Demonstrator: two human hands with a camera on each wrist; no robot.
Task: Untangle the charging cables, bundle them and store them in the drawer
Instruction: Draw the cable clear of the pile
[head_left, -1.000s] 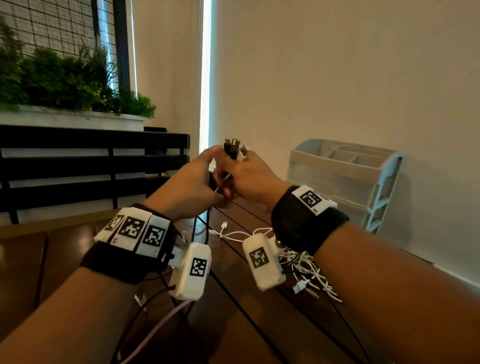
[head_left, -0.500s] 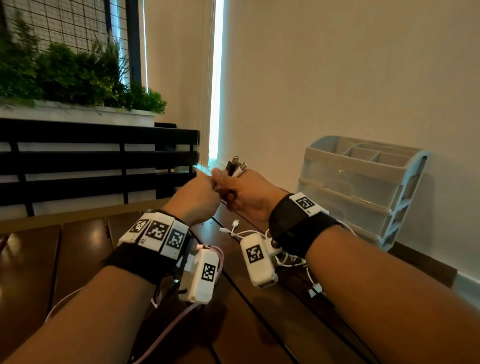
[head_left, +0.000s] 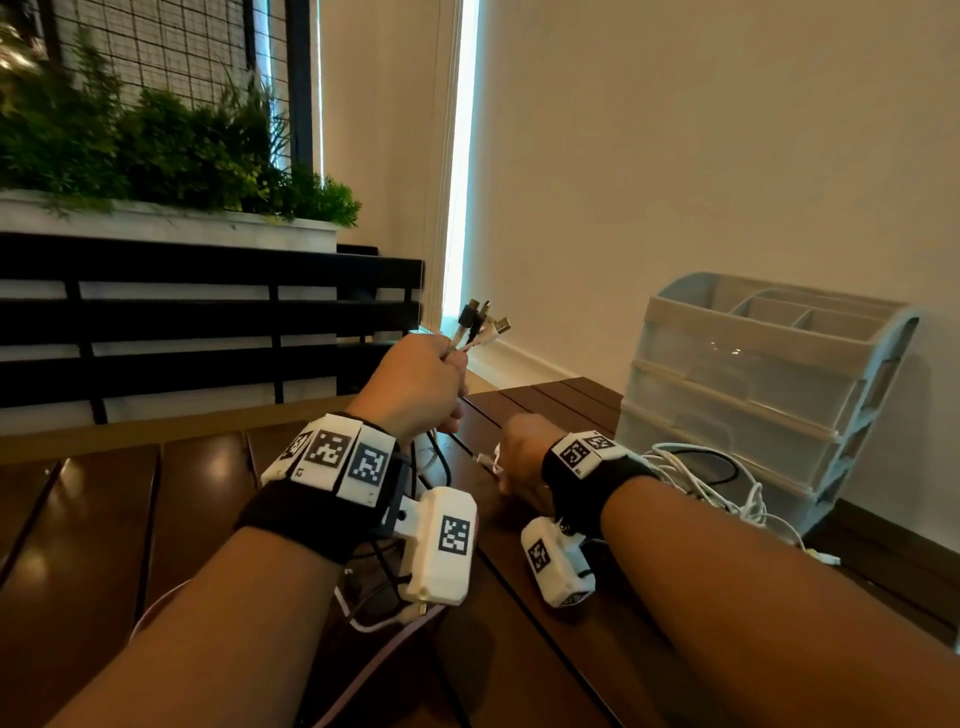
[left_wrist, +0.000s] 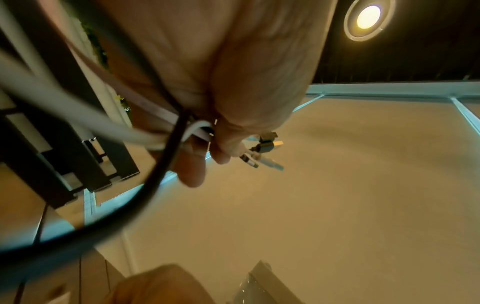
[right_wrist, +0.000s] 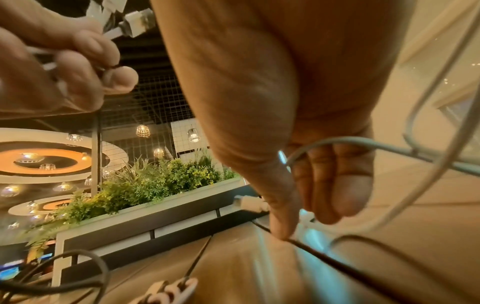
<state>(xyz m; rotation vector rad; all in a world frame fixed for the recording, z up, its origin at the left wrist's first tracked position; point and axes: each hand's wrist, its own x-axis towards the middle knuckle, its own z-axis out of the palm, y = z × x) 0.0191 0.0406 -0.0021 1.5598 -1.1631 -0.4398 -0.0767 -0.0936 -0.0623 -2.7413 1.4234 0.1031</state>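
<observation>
My left hand (head_left: 415, 384) is raised above the table and grips a bunch of black and white charging cables just below their plugs (head_left: 480, 322); the plugs (left_wrist: 262, 152) stick out past the fingers. The cables hang down from the fist past the wrist. My right hand (head_left: 519, 457) is low, just over the table, its thumb (right_wrist: 280, 216) and curled fingers (right_wrist: 337, 195) round a white cable (right_wrist: 309, 147), with a white plug (right_wrist: 249, 202) just beyond the thumb. More white cable (head_left: 717, 483) lies tangled behind the right wrist. The pale plastic drawer unit (head_left: 753, 395) stands at the right, its drawers shut.
The dark slatted wooden table (head_left: 156, 509) runs under both arms. A black slatted bench back (head_left: 208, 322) and a planter with green plants (head_left: 156, 156) stand at the left. A plain wall (head_left: 675, 156) rises behind the drawer unit.
My right hand has left the bunch of plugs and dropped to the table, onto a white cable. The left hand keeps the bunch raised.
</observation>
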